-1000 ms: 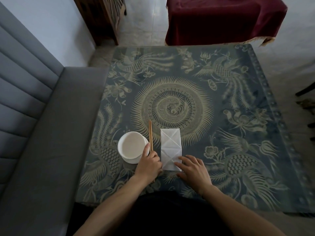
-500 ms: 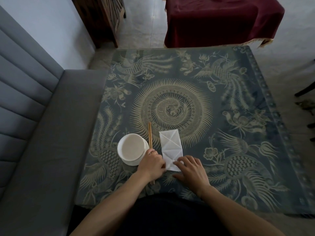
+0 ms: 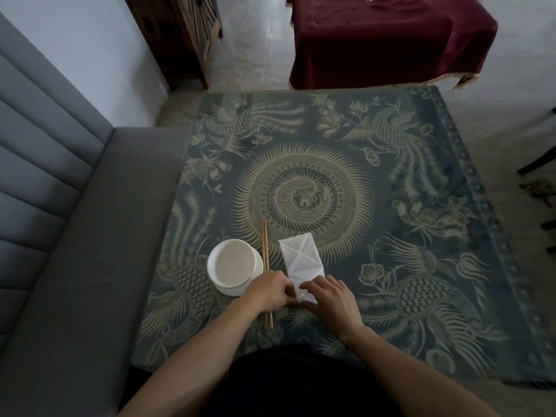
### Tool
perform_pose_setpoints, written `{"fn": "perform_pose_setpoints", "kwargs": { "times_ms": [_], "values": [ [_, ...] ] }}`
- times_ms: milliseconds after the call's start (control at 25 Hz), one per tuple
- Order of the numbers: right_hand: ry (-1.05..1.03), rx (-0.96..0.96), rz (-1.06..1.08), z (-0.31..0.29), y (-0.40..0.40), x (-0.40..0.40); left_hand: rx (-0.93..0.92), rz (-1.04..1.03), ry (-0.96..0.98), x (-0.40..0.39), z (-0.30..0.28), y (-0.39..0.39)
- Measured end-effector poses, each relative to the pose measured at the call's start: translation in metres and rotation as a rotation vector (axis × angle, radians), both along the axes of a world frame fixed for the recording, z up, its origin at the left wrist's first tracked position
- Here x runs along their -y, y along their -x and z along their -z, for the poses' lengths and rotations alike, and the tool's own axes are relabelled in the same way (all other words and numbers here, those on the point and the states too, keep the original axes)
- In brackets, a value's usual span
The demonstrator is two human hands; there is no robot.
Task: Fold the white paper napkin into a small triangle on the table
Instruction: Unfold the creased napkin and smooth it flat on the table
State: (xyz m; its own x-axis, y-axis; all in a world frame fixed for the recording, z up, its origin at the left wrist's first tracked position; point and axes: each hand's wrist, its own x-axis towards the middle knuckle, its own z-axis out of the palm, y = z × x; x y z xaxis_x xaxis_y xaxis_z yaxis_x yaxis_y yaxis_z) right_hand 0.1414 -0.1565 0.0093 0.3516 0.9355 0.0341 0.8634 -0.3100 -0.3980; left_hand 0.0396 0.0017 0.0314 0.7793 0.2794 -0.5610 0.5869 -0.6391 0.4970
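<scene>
The white paper napkin [image 3: 301, 260] lies on the table [image 3: 391, 266] as a long creased rectangle, slightly skewed, its near end under my fingers. My left hand [image 3: 269, 291] pinches the napkin's near left corner, fingers curled over it. My right hand [image 3: 332, 302] rests on the near right end, fingertips on the paper, which looks slightly lifted and crumpled there.
A white bowl [image 3: 234, 266] sits just left of my left hand. A pair of wooden chopsticks [image 3: 265, 251] lies between bowl and napkin, passing under my left hand. A grey bench [image 3: 75, 236] runs along the table's left side. A red-draped table [image 3: 391, 40] stands beyond the far edge.
Both hands have closed in on the napkin's near end. The left hand moved off the chopsticks onto the paper. The napkin has turned slightly, far end leaning left.
</scene>
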Motion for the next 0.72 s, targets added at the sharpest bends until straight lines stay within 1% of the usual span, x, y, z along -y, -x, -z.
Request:
{"fn": "perform_pose_setpoints", "kwargs": {
  "times_ms": [160,400,480,600,720],
  "values": [
    [0.090,-0.082,0.007,0.002,-0.003,-0.002,-0.021,-0.020,0.072,0.001,-0.004,-0.003],
    [0.118,-0.142,0.084,0.006,-0.004,-0.003,-0.018,-0.058,0.090,-0.002,-0.007,-0.004],
    [0.113,-0.203,0.154,0.008,-0.004,-0.003,-0.044,-0.039,0.054,-0.003,-0.004,-0.002],
    [0.105,-0.297,0.249,0.009,-0.003,-0.003,-0.089,0.053,-0.061,-0.003,0.000,0.001],
    [0.098,-0.370,0.315,0.012,-0.006,-0.002,-0.042,0.140,-0.179,0.000,0.001,0.003]
  ]
}}
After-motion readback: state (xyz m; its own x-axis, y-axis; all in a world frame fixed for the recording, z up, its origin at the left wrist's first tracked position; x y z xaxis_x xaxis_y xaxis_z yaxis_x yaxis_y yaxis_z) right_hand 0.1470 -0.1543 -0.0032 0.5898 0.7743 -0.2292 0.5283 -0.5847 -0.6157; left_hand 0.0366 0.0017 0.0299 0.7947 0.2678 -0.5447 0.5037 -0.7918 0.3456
